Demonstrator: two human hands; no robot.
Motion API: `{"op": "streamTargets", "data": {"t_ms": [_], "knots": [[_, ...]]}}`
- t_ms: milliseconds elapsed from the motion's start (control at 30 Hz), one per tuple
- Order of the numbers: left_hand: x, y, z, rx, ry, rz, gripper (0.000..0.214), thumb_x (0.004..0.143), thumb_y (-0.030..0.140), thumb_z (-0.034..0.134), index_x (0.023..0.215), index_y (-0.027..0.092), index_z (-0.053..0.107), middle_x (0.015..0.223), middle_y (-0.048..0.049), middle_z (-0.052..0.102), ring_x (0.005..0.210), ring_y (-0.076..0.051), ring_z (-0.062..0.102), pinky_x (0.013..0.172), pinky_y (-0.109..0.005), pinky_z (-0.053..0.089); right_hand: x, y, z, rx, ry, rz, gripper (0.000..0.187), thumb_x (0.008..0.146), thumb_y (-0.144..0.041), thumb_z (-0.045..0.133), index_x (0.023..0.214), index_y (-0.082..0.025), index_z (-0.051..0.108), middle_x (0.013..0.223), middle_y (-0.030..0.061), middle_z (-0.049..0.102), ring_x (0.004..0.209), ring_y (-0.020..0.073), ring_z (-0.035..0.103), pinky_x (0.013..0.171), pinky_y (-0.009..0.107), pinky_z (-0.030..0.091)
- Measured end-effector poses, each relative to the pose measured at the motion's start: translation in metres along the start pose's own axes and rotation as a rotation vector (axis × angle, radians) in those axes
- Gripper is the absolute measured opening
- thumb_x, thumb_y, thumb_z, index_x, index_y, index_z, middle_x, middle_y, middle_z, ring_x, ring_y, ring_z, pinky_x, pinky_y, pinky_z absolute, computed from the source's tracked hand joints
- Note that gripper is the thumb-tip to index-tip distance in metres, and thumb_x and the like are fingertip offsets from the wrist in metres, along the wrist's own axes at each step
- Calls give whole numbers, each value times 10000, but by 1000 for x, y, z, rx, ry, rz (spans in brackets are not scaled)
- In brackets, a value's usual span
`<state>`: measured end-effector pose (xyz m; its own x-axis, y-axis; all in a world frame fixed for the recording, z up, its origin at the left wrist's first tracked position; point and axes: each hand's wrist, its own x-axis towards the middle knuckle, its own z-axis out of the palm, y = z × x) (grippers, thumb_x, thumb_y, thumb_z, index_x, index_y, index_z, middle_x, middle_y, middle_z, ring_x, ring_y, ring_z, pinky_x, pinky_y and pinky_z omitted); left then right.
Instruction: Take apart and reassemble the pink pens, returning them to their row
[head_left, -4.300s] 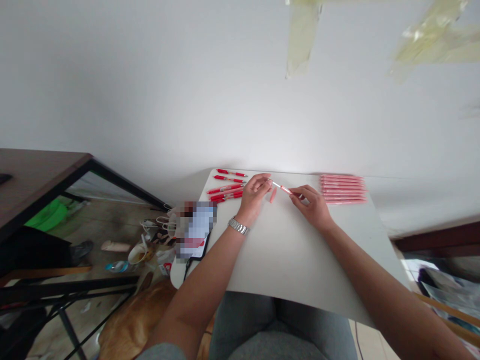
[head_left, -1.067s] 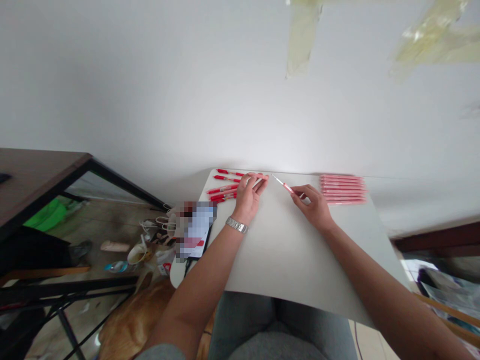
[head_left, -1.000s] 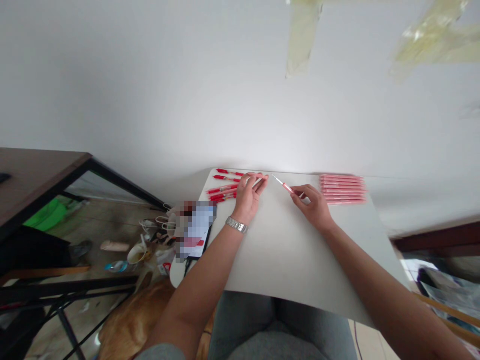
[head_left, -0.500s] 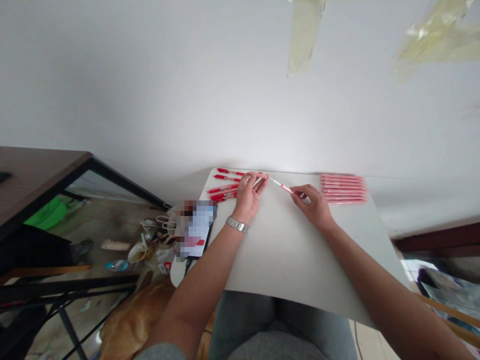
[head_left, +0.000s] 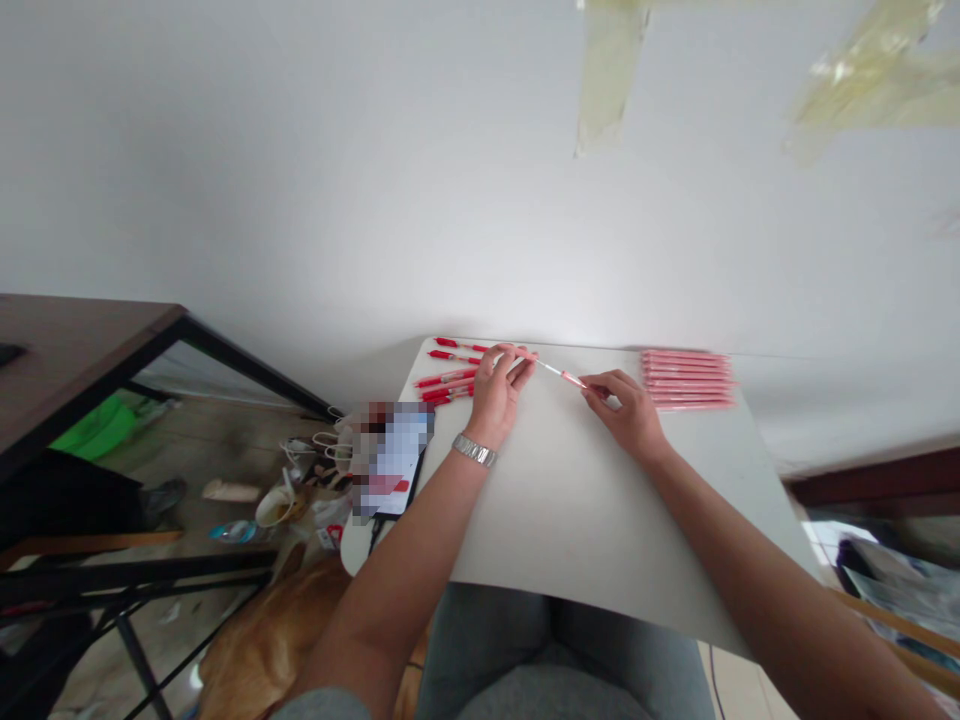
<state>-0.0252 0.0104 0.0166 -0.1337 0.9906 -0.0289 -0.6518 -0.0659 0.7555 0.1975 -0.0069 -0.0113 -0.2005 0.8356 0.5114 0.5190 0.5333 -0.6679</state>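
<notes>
My left hand [head_left: 501, 395], fingers closed, holds a pink pen barrel [head_left: 523, 354] over the far part of the white table. From the barrel's end a thin white refill [head_left: 550, 368] slants down to the right. My right hand [head_left: 624, 408] pinches its red-and-pink end [head_left: 574, 380] between thumb and fingers; I cannot tell whether that end is the refill itself or a sleeve around it. Several red pens [head_left: 448, 379] lie left of my left hand, partly hidden by it. To the right of my right hand, several pink pens [head_left: 688, 379] lie in a neat row.
The white table [head_left: 577, 510] stands against a wall. A phone or tablet [head_left: 401, 470], its screen blurred, lies at the table's left edge. A brown dog [head_left: 262, 635] is on the floor at lower left, near a dark-framed desk [head_left: 82, 330] and scattered litter.
The visible white stretch of refill between my hands has shifted slightly, and the pink barrel in my left hand tilts a little lower. Both hands stay nearly in place.
</notes>
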Motion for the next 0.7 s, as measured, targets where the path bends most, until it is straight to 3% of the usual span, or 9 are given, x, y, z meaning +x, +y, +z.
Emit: {"op": "streamTargets", "data": {"t_ms": [233, 367, 700], "knots": [[1, -3, -3, 78, -9, 80, 365, 811, 384, 849, 1020, 225, 596, 999, -19, 746, 972, -189, 772, 992, -366, 577, 0, -1, 0, -7, -1, 0, 204, 995, -318, 621, 1125, -231, 753, 901, 50, 660, 780, 180, 645, 740, 338, 548], [-3, -3, -1, 144, -57, 92, 386, 810, 427, 851, 1025, 220, 606, 997, -33, 751, 968, -200, 770, 1013, -414, 577, 0, -1, 1, -5, -1, -4, 208, 999, -326, 617, 1127, -231, 751, 904, 50, 661, 778, 179, 644, 734, 335, 546], [-17, -5, 5, 316, -232, 74, 333, 870, 451, 804, 1005, 220, 608, 1096, -86, 769, 1033, -206, 742, 979, -393, 593, 0, -4, 0, 6, -6, 1, 224, 1010, -373, 600, 1127, -246, 743, 912, 60, 667, 796, 199, 652, 751, 363, 571]]}}
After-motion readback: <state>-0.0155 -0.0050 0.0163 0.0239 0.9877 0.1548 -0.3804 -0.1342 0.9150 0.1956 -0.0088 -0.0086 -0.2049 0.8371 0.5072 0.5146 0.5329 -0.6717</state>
